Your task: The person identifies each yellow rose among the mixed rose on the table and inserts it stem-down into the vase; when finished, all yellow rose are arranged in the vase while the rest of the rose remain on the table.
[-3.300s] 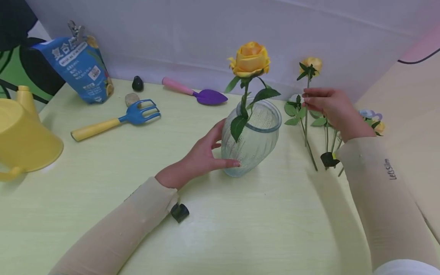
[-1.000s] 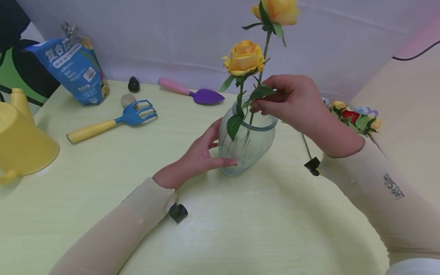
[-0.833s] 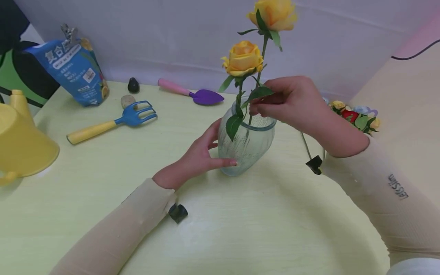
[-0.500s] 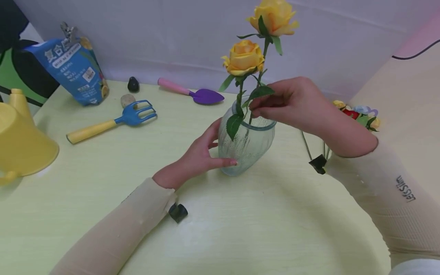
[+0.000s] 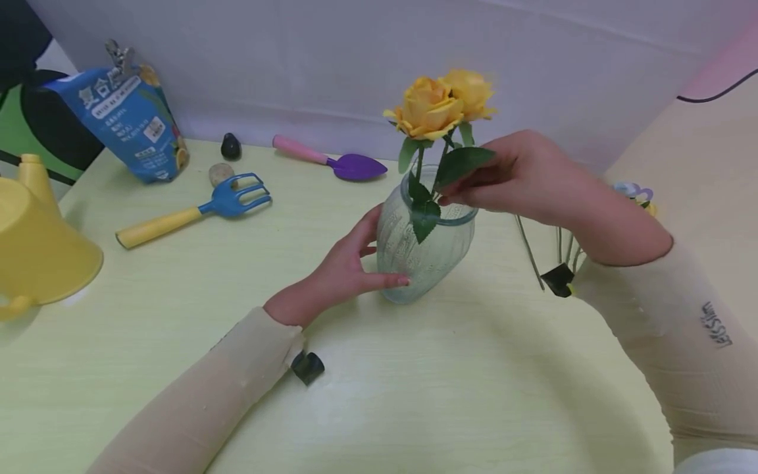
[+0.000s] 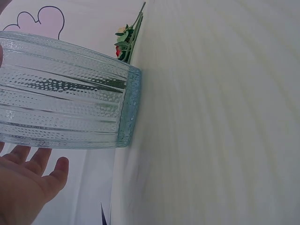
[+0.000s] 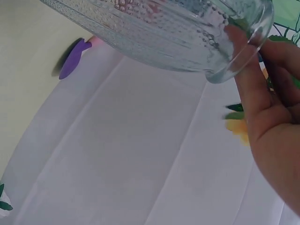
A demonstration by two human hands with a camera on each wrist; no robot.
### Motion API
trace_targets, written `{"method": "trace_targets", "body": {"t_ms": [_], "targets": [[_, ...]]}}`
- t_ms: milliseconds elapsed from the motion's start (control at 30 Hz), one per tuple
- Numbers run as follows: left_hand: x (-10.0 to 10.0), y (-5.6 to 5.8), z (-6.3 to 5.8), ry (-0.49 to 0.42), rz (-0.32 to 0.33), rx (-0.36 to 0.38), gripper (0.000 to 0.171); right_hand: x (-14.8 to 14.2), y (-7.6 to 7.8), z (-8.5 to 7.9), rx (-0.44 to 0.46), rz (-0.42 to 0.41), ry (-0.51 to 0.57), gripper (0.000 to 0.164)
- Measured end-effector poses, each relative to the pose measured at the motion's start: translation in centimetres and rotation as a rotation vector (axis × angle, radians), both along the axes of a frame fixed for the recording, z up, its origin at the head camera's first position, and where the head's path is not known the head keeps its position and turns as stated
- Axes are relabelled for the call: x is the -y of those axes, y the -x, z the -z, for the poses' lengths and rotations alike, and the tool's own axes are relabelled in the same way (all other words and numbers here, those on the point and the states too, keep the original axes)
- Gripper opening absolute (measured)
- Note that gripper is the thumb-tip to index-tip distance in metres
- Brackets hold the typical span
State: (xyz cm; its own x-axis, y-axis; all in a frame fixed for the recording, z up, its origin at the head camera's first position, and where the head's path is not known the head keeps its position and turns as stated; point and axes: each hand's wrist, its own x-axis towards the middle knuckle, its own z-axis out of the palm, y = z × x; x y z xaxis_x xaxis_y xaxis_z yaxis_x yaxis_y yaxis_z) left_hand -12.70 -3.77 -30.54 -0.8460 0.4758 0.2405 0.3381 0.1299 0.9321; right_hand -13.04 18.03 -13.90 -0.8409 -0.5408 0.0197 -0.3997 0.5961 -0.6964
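A clear ribbed glass vase (image 5: pixel 428 257) stands on the table at the middle of the head view. My left hand (image 5: pixel 343 266) holds its left side, thumb across the front and fingers behind. Two yellow artificial roses rise from the mouth: a front rose (image 5: pixel 428 110) and a back rose (image 5: pixel 472 92) partly behind it. At the rim, my right hand (image 5: pixel 533 178) pinches a rose stem, its fingertips partly hidden by leaves. In the right wrist view the thumb and fingers lie at the vase's rim (image 7: pixel 255 51), with yellow petals (image 7: pixel 238 127) below.
More artificial flowers lie at the right, their stems (image 5: pixel 530 253) partly behind my right forearm. A purple trowel (image 5: pixel 358 167), a blue hand fork (image 5: pixel 233 197), two stones, a blue pouch (image 5: pixel 136 125) and a yellow watering can (image 5: pixel 50 237) occupy the left and back.
My right hand has brought a second yellow rose from the right into the vase, and its bloom has sunk to beside the first. The first rose has turned slightly. My left hand stays on the vase.
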Motion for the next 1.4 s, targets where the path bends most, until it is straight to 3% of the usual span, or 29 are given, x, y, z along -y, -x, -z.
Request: {"method": "trace_targets", "body": {"t_ms": [267, 600, 900, 1167, 1400], "targets": [[0.0, -0.1, -0.2, 0.010, -0.009, 0.024, 0.097, -1.4, -0.3, -0.7, 0.040, 0.013, 0.057, 0.012], [-0.1, -0.1, -0.2, 0.018, -0.015, 0.026, 0.098, -3.8, 0.0, -1.3, 0.045, 0.177, 0.052, 0.020], [0.0, 0.0, -0.2, 0.021, -0.014, 0.035, 0.099, -7.6, 2.1, -0.8, 0.091, 0.340, 0.073, 0.031], [0.0, 0.0, 0.0, 0.020, -0.015, 0.033, 0.099, -12.6, 5.6, 0.8, 0.288, 0.531, 0.325, 0.036], [-0.1, 0.0, -0.1, 0.023, -0.016, 0.027, 0.099, -16.7, 7.2, 2.5, 0.388, 0.633, 0.550, 0.032]]}}
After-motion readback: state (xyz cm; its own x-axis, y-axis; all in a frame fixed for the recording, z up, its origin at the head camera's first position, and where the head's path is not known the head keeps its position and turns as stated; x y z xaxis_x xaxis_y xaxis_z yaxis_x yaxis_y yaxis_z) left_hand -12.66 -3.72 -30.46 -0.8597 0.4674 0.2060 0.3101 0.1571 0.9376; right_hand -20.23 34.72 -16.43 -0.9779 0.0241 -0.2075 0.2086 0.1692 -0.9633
